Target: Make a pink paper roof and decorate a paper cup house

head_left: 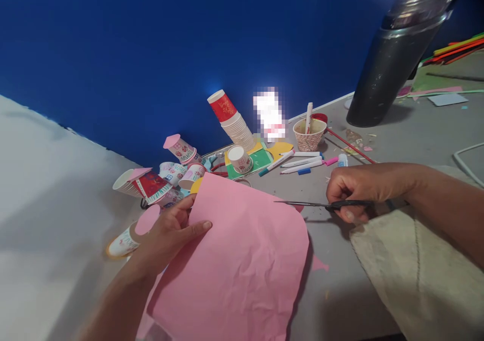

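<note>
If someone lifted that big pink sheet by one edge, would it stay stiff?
Probably not: the pink sheet looks thin and its surface is wrinkled, so it would likely sag. It seems light, too, with the left hand pinching just its edge.

The sheet (242, 250) is matt, creased paper. At its right edge, the scissors (330, 206) are metal-bladed. Right of it lies coarse cloth (408, 275); beyond it stand paper cups (239, 129) and a smooth, semi-matt flask (391, 73) with a glossy plastic lid (419, 3).
</note>
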Available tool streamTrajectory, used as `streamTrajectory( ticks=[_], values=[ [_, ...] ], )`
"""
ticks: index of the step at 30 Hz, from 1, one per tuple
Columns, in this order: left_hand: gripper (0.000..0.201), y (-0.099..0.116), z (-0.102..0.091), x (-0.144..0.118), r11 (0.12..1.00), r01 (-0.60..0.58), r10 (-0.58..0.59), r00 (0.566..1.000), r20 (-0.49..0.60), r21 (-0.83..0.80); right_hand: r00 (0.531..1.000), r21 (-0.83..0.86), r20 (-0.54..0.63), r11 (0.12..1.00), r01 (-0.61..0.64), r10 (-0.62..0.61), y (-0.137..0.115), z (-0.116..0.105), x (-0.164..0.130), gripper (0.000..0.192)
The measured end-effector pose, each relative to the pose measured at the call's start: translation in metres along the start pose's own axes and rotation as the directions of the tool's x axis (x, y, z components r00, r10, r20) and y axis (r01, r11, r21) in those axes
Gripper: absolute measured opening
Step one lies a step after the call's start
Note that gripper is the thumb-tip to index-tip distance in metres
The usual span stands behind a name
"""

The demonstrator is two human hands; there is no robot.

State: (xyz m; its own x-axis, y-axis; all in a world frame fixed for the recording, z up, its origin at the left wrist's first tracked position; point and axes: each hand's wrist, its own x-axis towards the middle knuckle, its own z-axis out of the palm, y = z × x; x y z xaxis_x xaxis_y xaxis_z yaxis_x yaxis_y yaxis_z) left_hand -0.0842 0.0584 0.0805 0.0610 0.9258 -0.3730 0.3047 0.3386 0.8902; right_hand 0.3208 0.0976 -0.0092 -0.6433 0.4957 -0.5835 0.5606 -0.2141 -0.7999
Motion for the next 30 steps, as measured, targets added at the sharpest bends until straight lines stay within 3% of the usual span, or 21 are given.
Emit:
streamTrajectory(
  ticks=[7,13,22,28,30],
  values=[
    [0.088,0.001,-0.006,0.006,0.998,-0.027,0.025,0.999,0.04,0.048,1.0,-0.007,0.013,1.0,-0.002,0.002,-0.002,0.0,0.0,0.056],
    [0.09,0.002,-0.016,0.014,0.998,-0.013,0.004,0.99,0.14,0.064,0.999,-0.024,0.045,0.999,0.032,-0.031,0.002,-0.002,0.002,0.053],
    [0.08,0.012,-0.009,0.009,0.996,-0.032,0.022,0.994,0.111,0.087,0.999,-0.025,0.045,1.0,-0.004,0.005,-0.003,0.0,0.0,0.055],
    [0.071,0.023,-0.015,0.032,0.952,-0.138,0.089,0.979,0.184,0.272,0.999,-0.017,0.013,0.999,-0.034,0.035,-0.001,0.0,0.001,0.056],
    [0.065,0.032,-0.014,0.033,0.901,-0.19,0.163,0.981,0.103,0.39,1.0,-0.009,-0.005,1.0,-0.021,0.021,0.001,0.001,0.003,0.057]
  ],
)
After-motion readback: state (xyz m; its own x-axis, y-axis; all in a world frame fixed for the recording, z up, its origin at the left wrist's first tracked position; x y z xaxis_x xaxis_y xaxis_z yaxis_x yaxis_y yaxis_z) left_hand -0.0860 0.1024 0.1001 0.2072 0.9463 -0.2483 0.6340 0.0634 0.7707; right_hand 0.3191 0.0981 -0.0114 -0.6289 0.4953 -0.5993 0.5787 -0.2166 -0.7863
